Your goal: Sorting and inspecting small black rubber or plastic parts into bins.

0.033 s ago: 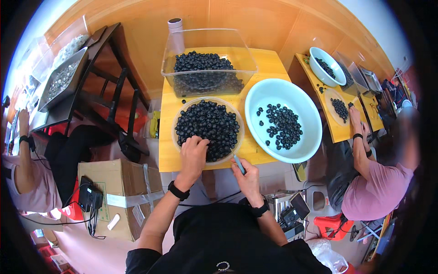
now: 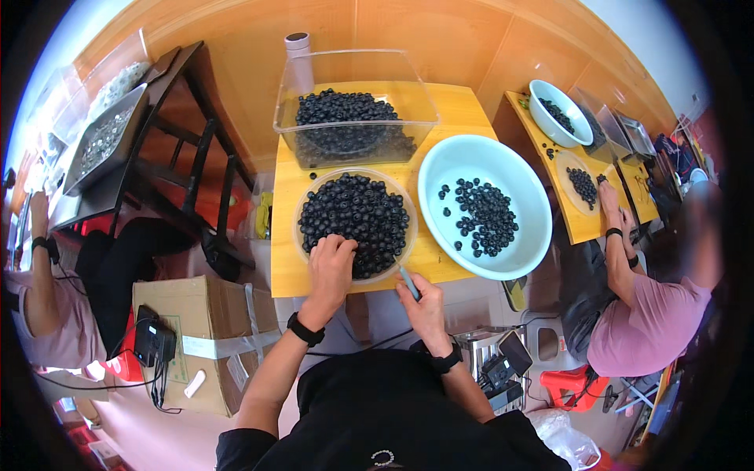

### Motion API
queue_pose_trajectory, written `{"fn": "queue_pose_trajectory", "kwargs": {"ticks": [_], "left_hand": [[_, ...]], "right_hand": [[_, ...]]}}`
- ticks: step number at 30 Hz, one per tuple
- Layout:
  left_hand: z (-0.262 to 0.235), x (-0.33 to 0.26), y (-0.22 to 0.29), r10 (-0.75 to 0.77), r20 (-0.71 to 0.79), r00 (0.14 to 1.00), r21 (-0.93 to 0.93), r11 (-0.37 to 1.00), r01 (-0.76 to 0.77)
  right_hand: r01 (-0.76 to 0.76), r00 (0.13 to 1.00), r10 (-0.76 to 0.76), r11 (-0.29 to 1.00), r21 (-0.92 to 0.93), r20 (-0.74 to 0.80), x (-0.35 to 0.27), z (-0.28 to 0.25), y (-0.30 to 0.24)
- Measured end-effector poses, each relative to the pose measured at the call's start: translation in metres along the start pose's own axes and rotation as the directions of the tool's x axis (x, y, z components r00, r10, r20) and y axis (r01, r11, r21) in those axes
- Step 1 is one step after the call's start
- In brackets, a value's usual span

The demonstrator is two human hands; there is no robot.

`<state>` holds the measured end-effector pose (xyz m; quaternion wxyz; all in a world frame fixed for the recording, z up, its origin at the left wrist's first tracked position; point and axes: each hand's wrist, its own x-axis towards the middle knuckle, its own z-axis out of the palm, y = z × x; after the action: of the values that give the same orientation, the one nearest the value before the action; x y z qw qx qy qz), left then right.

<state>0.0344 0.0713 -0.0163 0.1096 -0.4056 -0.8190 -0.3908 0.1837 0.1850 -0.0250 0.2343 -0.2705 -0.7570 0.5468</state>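
Note:
My left hand (image 2: 332,267) rests on the near left part of a heap of dark, round, blueberry-like fruits (image 2: 357,212), its fingers bent down among them. What its fingertips hold is hidden. The heap fills a round, shallow, clear dish (image 2: 412,222) at the table's front edge. Just right of that, my right hand (image 2: 425,302) grips a slim tool with a light-blue handle (image 2: 408,282), pointing up toward the dish rim; its thin tip is too small to make out. To the right stands a pale blue basin (image 2: 534,180) with a loose scatter of the same fruits.
Behind the dish, a clear rectangular bin (image 2: 357,149) holds more fruits on the yellow table (image 2: 455,98). A pink bottle (image 2: 299,63) stands at the back. A cardboard box (image 2: 212,345) is low on the left. Co-workers sit on both sides, the right one (image 2: 652,322) at another fruit table.
The whole view has shifted very slightly. Both hands keep nearly the same place at the dish, and the right still holds the blue-handled tool.

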Motion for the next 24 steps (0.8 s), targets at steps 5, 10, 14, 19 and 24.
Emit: {"fn": "queue_pose_trajectory", "kwargs": {"ticks": [5,10,14,19,24], "left_hand": [[0.001,0.004,0.001,0.025,0.036,0.999,0.059,0.998,-0.027],[-0.014,0.006,0.003,-0.158,0.031,0.987,-0.177,0.971,0.161],[-0.04,0.008,0.009,-0.256,0.593,0.763,-0.775,0.073,0.627],[-0.036,-0.003,0.015,-0.172,0.626,0.761,-0.772,-0.278,0.572],[-0.031,-0.008,0.016,-0.107,0.647,0.755,-0.725,-0.394,0.565]], "right_hand": [[0.016,1.0,-0.015,1.0,-0.017,0.011,0.002,-0.002,-0.001],[0.067,0.998,-0.066,0.997,-0.041,0.024,0.004,-0.006,0.003],[0.021,0.998,-0.023,0.999,0.029,0.053,0.012,-0.017,-0.015],[0.135,0.979,-0.141,0.99,0.051,0.146,0.021,-0.021,-0.043],[0.423,0.886,-0.357,0.884,-0.198,0.297,0.014,-0.022,-0.073]]}}
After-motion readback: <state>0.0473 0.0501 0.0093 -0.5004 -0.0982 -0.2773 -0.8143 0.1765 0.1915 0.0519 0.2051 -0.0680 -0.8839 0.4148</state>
